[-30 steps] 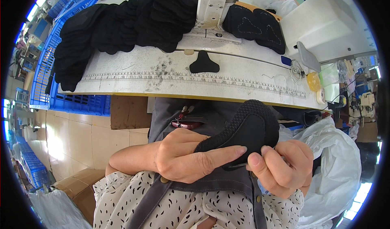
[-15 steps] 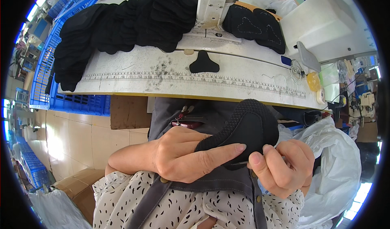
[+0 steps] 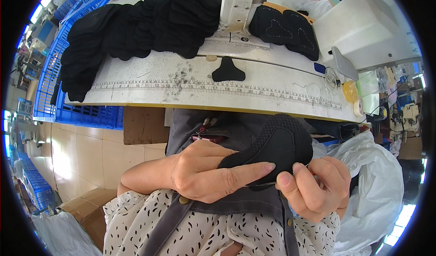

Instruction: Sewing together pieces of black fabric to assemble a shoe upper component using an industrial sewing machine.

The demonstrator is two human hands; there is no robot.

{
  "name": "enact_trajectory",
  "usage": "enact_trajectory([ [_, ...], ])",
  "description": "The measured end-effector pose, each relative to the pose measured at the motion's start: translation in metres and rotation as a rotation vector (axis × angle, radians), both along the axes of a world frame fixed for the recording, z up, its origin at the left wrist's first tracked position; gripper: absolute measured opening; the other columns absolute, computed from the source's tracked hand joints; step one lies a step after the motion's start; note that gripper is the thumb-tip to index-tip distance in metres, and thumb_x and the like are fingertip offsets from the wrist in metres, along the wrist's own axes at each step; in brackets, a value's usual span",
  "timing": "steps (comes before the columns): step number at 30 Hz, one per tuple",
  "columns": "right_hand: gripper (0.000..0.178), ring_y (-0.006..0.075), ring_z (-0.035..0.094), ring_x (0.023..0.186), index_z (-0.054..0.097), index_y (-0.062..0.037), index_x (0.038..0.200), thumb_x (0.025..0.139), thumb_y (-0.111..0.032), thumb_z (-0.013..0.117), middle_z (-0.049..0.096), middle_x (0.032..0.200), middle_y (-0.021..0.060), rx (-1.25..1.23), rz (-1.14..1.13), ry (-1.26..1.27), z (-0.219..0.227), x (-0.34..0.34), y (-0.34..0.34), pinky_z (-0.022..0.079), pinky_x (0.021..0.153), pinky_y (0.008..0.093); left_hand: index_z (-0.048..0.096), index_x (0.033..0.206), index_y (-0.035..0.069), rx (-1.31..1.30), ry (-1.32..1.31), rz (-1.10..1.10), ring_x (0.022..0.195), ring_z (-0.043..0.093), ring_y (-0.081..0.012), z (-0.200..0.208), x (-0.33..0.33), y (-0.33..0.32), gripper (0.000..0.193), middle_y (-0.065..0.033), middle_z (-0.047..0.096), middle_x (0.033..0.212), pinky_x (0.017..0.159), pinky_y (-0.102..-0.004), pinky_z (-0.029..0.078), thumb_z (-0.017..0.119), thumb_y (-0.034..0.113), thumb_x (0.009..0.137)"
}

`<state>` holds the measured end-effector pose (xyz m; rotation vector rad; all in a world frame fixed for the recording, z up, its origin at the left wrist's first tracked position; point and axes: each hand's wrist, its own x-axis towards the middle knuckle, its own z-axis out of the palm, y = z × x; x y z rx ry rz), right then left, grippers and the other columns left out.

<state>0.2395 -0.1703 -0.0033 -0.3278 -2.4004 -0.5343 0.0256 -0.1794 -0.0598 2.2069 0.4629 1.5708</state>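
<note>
My left hand [image 3: 204, 174] is closed on a black padded fabric piece [image 3: 284, 149] held over my lap. Its index finger lies stretched across the smooth face, while the other fingers go behind. The piece has a curved outline, a textured mesh border and a stitched seam. At its lower right edge my right hand [image 3: 320, 188] is curled, thumb and index fingertip close together. A thin pale glint shows by the right thumb; what these fingers hold is too small to make out. Ahead, a small three-lobed black patch [image 3: 228, 69] lies on the white machine table [image 3: 159, 90].
A long row of overlapping black fabric pieces [image 3: 141, 26] covers the table's far left. Behind the patch stands a sewing machine head [image 3: 236, 6]; stitched black pads [image 3: 286, 31] lie right of it. A blue crate [image 3: 91, 117] is at left, a white plastic bag [image 3: 372, 183] at right.
The black padded piece has tilted slightly, its top edge now a little lower and further right. Both hands stay almost in place.
</note>
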Motion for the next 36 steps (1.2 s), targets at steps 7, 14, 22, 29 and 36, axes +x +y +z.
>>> enact_trajectory([
  [7, 0.033, 0.0123, 0.039, 0.046, 0.057, -0.0042, 0.081, 0.065, -0.026, 0.077, 0.044, 0.062, 0.002, -0.018, -0.017, 0.002, 0.0, 0.001, -0.001, 0.029, 0.034, 0.0204, 0.065, 0.099, -0.008, 0.031, -0.002, 0.025, 0.037, 0.043, -0.0103, -0.001, 0.0, 0.0, 0.036, -0.0055, 0.051, 0.052, 0.033, -0.0223, 0.035, 0.057, -0.002, 0.064],
  [14, 0.033, 0.0125, 0.04, 0.047, 0.057, -0.0033, 0.08, 0.065, -0.025, 0.077, 0.045, 0.066, 0.0021, -0.019, -0.013, 0.005, -0.001, 0.0, -0.001, 0.029, 0.035, 0.0206, 0.064, 0.1, -0.008, 0.038, -0.001, 0.038, 0.036, 0.039, -0.0094, -0.003, 0.0, 0.0, 0.037, -0.0026, 0.045, 0.049, 0.032, -0.0226, 0.031, 0.057, -0.002, 0.065],
  [22, 0.032, 0.0132, 0.042, 0.049, 0.058, -0.0024, 0.078, 0.065, -0.025, 0.077, 0.048, 0.072, 0.0014, -0.011, -0.02, 0.013, -0.001, -0.001, -0.002, 0.03, 0.035, 0.0213, 0.062, 0.103, -0.002, -0.052, 0.18, 0.007, 0.045, 0.057, -0.0175, 0.005, -0.011, -0.005, 0.034, -0.0115, 0.065, 0.07, 0.04, -0.0265, 0.045, 0.06, -0.003, 0.069],
  [29, 0.032, 0.0137, 0.042, 0.049, 0.058, -0.002, 0.077, 0.066, -0.025, 0.076, 0.049, 0.078, 0.0006, -0.045, -0.059, 0.018, -0.001, -0.001, -0.005, 0.03, 0.035, 0.0213, 0.062, 0.104, -0.003, -0.062, 0.141, -0.002, 0.046, 0.057, -0.019, 0.004, -0.009, -0.005, 0.035, -0.0129, 0.065, 0.071, 0.041, -0.0276, 0.046, 0.059, -0.004, 0.07],
  [36, 0.031, 0.0138, 0.042, 0.05, 0.058, -0.0012, 0.077, 0.068, -0.024, 0.076, 0.049, 0.08, 0.0003, -0.055, -0.051, -0.011, 0.0, -0.001, -0.005, 0.03, 0.035, 0.0215, 0.062, 0.104, -0.004, -0.051, 0.168, -0.003, 0.046, 0.057, -0.0194, 0.005, -0.009, -0.004, 0.035, -0.0125, 0.064, 0.071, 0.041, -0.0279, 0.046, 0.059, -0.004, 0.069],
])
